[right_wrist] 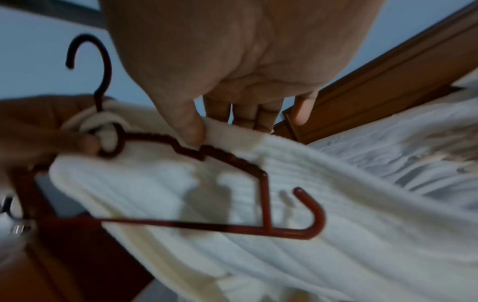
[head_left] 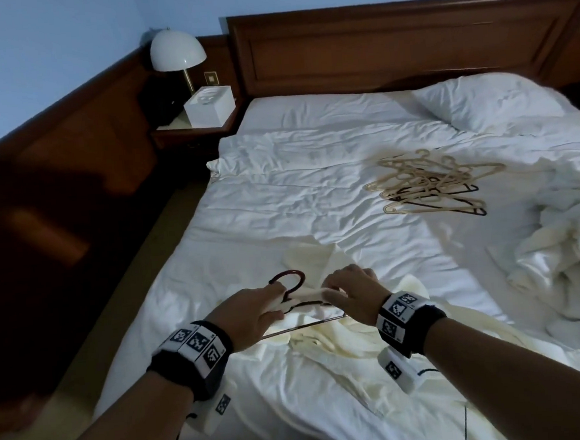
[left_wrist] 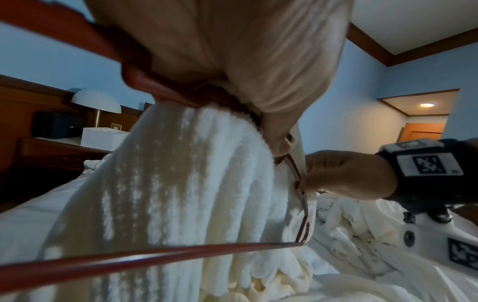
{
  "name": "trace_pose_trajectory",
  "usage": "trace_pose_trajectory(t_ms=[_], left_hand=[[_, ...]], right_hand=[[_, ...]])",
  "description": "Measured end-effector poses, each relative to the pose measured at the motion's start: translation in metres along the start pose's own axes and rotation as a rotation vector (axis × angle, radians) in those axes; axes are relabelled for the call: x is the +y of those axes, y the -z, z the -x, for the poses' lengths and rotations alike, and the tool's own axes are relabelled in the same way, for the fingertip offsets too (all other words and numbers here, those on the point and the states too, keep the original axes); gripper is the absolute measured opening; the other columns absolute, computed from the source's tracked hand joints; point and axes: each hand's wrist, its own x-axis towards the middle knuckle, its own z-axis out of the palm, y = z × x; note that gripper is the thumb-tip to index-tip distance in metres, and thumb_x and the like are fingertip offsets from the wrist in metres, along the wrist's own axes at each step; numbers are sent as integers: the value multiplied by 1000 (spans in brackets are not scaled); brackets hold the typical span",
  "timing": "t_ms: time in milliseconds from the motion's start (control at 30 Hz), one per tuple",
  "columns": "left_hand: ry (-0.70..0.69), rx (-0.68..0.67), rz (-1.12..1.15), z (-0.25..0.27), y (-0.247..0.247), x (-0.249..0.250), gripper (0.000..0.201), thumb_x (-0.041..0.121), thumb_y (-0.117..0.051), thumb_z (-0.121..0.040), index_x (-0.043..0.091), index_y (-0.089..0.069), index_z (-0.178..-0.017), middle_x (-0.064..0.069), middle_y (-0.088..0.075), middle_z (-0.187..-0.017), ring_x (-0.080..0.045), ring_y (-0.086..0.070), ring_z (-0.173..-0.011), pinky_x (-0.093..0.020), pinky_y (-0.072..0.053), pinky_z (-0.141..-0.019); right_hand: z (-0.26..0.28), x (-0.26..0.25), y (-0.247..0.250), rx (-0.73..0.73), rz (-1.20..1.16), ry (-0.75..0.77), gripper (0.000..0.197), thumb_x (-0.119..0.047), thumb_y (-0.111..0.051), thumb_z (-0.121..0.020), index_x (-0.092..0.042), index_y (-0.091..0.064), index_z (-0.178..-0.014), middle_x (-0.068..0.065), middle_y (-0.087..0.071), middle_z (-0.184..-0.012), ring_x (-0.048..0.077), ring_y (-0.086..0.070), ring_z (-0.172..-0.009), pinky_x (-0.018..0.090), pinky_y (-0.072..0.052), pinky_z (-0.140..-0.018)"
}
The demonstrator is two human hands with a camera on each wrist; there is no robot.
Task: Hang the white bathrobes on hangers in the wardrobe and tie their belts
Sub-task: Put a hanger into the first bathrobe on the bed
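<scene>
Left hand (head_left: pixel 253 308): gripped red hanger (right_wrist: pixel 181 151) at its neck.
Right hand (head_left: pixel 350 291): pinched bathrobe (head_left: pixel 324 341) collar onto hanger shoulder, over bed (head_left: pixel 280 193).
Progress: first robe half-mounted; second robe (head_left: pixel 573 262), spare hangers (head_left: pixel 430 182) waited; belts untied, wardrobe unseen.

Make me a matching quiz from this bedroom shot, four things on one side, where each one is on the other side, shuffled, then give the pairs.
Things:
1. red hanger
2. pile of hangers
3. white lamp
4. pillow

Places:
A. on the nightstand left of the bed
B. at the head of the bed, right side
C. held at its neck by the left hand
D. lying loose on the middle of the bed

Pairs: 1-C, 2-D, 3-A, 4-B
</scene>
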Motion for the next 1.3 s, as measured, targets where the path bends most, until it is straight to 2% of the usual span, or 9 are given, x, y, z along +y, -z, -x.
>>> trace_pose_trajectory(t_ms=[167, 400, 567, 767, 833, 933, 1033, 1133, 1300], left_hand=[[-55, -22, 15, -4, 2, 4, 25, 32, -56, -95, 33, -40, -114, 4, -65, -98, -14, -60, -84, -25, -44, -71], [52, -2, 21, -20, 2, -3, 29, 30, -56, -95, 36, -40, -118, 5, -62, -94, -17, -60, -81, -25, -45, -73], [82, 261, 40, -32, -6, -1, 25, 22, -56, -95, 25, -44, -116, -3, -69, -98, -25, -65, -88, -25, -46, -72], [56, 393, 260, -45, -13, 20, 15, 16, -57, -93, 15, -52, -108, 9, -57, -87, -21, -58, -82, -20, -36, -68], [38, 403, 287, -47, -15, 18, 12, 20, -56, -93, 18, -51, -104, 13, -57, -84, -11, -54, -75, -21, -37, -69], [3, 384, 316, -46, -16, 14, 10, 24, -57, -92, 25, -53, -102, 19, -56, -81, -1, -56, -76, -14, -37, -69], [-204, 342, 180, -46, -14, 22, 17, 26, -53, -97, 21, -61, -110, 22, -54, -96, -3, -56, -86, -6, -35, -75], [-186, 317, 192, -45, -12, 29, 32, 38, -49, -95, 20, -56, -121, 9, -61, -108, -8, -59, -93, -14, -42, -79], [-60, 364, 448, -36, 0, 26, 33, 0, -48, -92, 22, -55, -114, 14, -63, -94, 2, -59, -81, -8, -40, -69]], right_hand=[[2, 13, -1, -64, 116, 41, 30, -46, -43, -98, -27, -63, -108, -6, -53, -96, 20, -54, -97, 35, -40, -85], [9, 30, 19, 66, -2, -191, 27, -43, -34, -102, -21, -49, -104, 4, -62, -92, 30, -60, -84, 34, -44, -73], [22, 20, 22, 131, -88, -219, 33, -49, -40, -99, -19, -41, -112, 1, -58, -75, 29, -57, -68, 31, -38, -61], [44, -19, -17, -156, -141, -128, 36, -38, -54, -95, -23, -38, -124, -1, -56, -105, 20, -61, -91, 25, -39, -71], [44, -18, -21, 27, -157, -79, 42, -47, -58, -89, -25, -40, -120, -7, -45, -112, 10, -58, -91, 24, -45, -77], [30, -15, -10, 401, -69, -53, 65, -60, -60, -80, -20, -40, -127, 1, -40, -125, 17, -48, -111, 31, -44, -97], [10, -21, 17, 424, 72, 55, 73, -72, -52, -81, -20, -48, -132, 2, -54, -128, 22, -46, -123, 39, -36, -107], [-5, -19, 42, 156, 159, 64, 63, -79, -38, -79, -30, -56, -115, -4, -66, -104, 21, -62, -98, 39, -50, -86], [-11, -13, 71, 111, 315, 31, 59, -76, -36, -72, -28, -59, -99, -4, -68, -90, 21, -63, -87, 30, -47, -71]])
